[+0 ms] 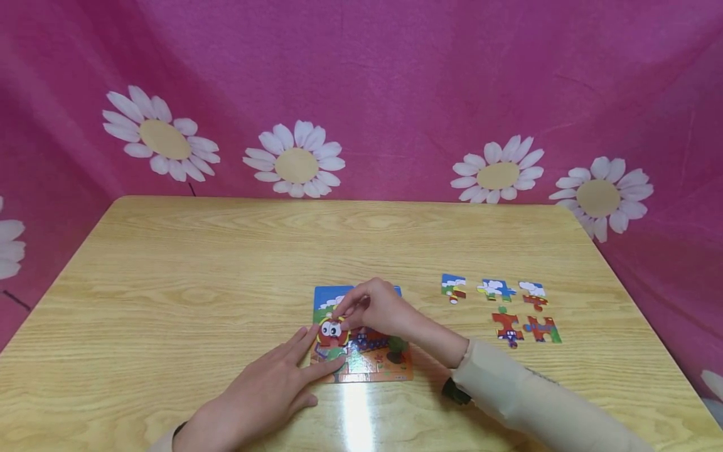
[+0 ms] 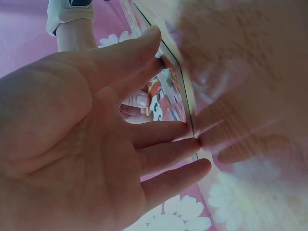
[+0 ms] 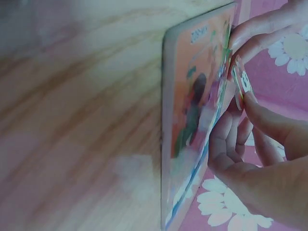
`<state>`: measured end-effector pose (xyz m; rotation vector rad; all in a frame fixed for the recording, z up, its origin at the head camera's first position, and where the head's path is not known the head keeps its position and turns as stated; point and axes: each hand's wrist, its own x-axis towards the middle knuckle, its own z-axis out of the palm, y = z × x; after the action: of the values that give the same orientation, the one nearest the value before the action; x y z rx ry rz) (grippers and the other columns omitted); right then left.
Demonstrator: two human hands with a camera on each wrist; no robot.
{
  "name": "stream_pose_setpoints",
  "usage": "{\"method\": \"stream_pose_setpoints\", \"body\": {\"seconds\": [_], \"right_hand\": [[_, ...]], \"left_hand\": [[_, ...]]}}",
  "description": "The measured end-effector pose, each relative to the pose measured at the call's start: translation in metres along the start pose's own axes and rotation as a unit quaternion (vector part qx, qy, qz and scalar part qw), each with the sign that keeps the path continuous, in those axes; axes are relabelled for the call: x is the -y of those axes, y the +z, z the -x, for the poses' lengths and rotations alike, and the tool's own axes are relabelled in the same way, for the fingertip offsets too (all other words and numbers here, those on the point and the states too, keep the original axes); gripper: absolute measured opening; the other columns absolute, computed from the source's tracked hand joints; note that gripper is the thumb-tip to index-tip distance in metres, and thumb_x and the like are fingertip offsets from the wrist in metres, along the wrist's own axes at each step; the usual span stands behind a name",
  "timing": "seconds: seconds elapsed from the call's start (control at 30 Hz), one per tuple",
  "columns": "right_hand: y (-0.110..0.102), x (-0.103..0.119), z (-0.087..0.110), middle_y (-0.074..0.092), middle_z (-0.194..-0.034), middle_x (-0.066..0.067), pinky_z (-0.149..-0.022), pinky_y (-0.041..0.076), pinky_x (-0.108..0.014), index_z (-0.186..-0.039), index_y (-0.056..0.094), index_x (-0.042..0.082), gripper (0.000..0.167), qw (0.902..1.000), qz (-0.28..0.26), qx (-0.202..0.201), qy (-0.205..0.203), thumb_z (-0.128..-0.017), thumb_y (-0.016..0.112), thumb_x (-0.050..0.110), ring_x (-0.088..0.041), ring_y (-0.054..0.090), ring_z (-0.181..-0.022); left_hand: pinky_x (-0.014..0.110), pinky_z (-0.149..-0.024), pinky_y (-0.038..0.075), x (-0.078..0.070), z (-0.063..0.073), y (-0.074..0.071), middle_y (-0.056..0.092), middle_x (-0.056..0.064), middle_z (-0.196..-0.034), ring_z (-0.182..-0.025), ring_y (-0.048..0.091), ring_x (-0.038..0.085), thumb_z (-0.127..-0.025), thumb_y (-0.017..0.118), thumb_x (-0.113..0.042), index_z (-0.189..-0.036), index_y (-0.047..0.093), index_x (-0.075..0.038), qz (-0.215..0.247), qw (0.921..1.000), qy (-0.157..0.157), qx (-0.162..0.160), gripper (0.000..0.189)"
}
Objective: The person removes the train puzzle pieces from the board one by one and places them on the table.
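A jigsaw puzzle board (image 1: 390,371) with an orange and blue picture lies near the front of the table. Between thumb and fingers, my right hand (image 1: 381,309) pinches a puzzle piece (image 1: 326,331) showing a red face with big white eyes. The right wrist view has this piece tilted, close over the board's surface. My left hand (image 1: 265,382) lies at the board's left edge, its fingers extended, with fingertips reaching the board beside the piece. Its palm fills much of the left wrist view.
Several loose puzzle pieces lie to the right of the board, among them a cloud piece (image 1: 496,289) and a red piece (image 1: 507,326). The wooden table (image 1: 198,263) meets a pink cloth (image 1: 384,94) with white daisies behind it.
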<state>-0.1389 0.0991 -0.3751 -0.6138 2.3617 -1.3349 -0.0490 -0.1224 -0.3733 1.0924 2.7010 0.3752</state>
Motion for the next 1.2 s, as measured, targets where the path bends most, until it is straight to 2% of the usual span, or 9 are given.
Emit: {"method": "stream_pose_setpoints", "body": {"seconds": [0.4, 0.7, 0.93, 1.2], "right_hand": [[-0.029, -0.009, 0.015, 0.073, -0.083, -0.006, -0.067, 0.053, -0.028, -0.089, 0.078, 0.000, 0.008, 0.9998, -0.008, -0.014, 0.014, -0.081, 0.076, -0.002, -0.013, 0.063, -0.073], [-0.066, -0.026, 0.040, 0.073, -0.095, -0.009, -0.065, 0.054, -0.029, -0.093, 0.077, 0.001, 0.010, 0.9976, -0.008, -0.036, 0.059, -0.084, 0.073, -0.003, -0.018, 0.065, -0.080], [-0.095, -0.046, 0.065, 0.073, -0.091, -0.009, -0.062, 0.051, -0.025, -0.093, 0.077, 0.000, 0.010, 0.9949, 0.029, -0.058, 0.077, -0.083, 0.075, -0.001, -0.016, 0.061, -0.077], [-0.117, -0.062, 0.089, 0.072, -0.090, -0.007, -0.061, 0.049, -0.024, -0.094, 0.076, 0.002, 0.011, 0.9905, 0.069, -0.072, 0.094, -0.083, 0.076, 0.002, -0.016, 0.058, -0.077]], "left_hand": [[0.054, -0.100, 0.043, -0.001, -0.001, 0.000, 0.031, 0.029, -0.152, -0.136, 0.037, 0.044, -0.092, 0.068, -0.031, -0.144, 0.052, -0.029, -0.001, 1.0000, -0.007, 0.004, 0.055], [0.053, -0.102, 0.042, -0.001, -0.001, 0.001, 0.032, 0.027, -0.152, -0.137, 0.036, 0.044, -0.092, 0.068, -0.030, -0.144, 0.053, -0.028, 0.001, 1.0000, -0.008, 0.003, 0.054], [0.053, -0.101, 0.042, -0.001, 0.000, 0.001, 0.032, 0.027, -0.152, -0.137, 0.036, 0.043, -0.092, 0.068, -0.029, -0.144, 0.052, -0.028, 0.000, 1.0000, -0.006, 0.001, 0.054], [0.053, -0.101, 0.042, 0.000, 0.000, 0.000, 0.033, 0.027, -0.152, -0.137, 0.036, 0.043, -0.092, 0.068, -0.029, -0.144, 0.053, -0.028, -0.001, 1.0000, -0.003, -0.001, 0.054]]}}
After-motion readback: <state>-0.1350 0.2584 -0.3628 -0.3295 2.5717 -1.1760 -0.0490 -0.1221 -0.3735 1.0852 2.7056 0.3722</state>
